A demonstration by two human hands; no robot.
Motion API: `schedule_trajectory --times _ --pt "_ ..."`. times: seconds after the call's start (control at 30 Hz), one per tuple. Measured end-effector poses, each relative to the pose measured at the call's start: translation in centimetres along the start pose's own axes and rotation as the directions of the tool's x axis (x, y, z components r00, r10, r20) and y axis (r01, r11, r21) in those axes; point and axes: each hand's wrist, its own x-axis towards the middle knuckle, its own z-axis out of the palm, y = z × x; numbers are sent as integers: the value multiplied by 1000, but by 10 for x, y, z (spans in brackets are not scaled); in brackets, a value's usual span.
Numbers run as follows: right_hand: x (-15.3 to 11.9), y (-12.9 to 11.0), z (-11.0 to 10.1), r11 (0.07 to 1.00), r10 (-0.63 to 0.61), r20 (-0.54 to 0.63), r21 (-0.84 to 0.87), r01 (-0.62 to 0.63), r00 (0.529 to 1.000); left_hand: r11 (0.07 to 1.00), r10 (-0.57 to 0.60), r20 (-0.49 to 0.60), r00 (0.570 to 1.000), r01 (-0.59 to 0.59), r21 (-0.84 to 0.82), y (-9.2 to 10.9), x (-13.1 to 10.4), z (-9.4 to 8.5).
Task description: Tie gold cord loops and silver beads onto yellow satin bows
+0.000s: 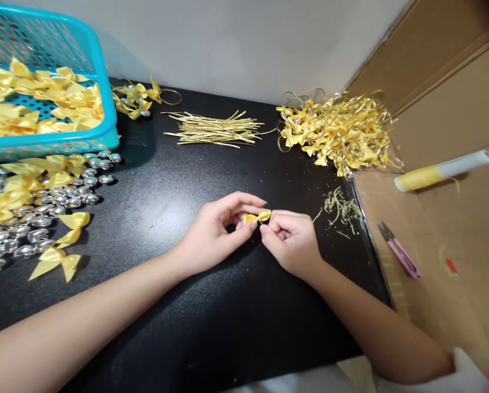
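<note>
Near the middle of the black table (211,333), a small yellow bow (263,216) is held between both hands. My left hand (219,229) has its fingers curled around the bow's left side, with the thumb below it. My right hand (293,237) pinches at the bow's right end, its other fingers folded in. Whatever lies between the right fingertips is too small to make out fully. Several gold wire strips (215,129) lie beyond the hands.
At the left are a turquoise basket (112,109) of yellow bows, silver beads (39,220) and loose bows (74,226). A pile of wired bows (338,131), wire clippings (342,210), pink-handled snips (404,256) and a yellow-white roll (445,170) are at the right.
</note>
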Motion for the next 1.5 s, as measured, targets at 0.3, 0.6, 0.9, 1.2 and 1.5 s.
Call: schedule_trajectory --times 0.3,0.6,0.9,1.2,1.5 --pt "0 1 0 1000 2 -6 9 -2 1000 1000 2 -5 1000 -2 -3 -1 0 1" --pt "0 0 1 1000 -3 7 -19 3 1000 1000 2 -16 1000 -2 9 -1 0 1" --pt "-1 -2 6 998 42 -23 -39 -43 999 998 25 -25 999 -23 61 0 0 1" --pt "-1 -3 5 997 63 -15 -43 -64 998 994 42 -32 999 -39 100 0 0 2" --pt "-1 -2 4 998 65 -1 -17 -65 998 998 35 -57 998 -32 52 -2 -1 2"
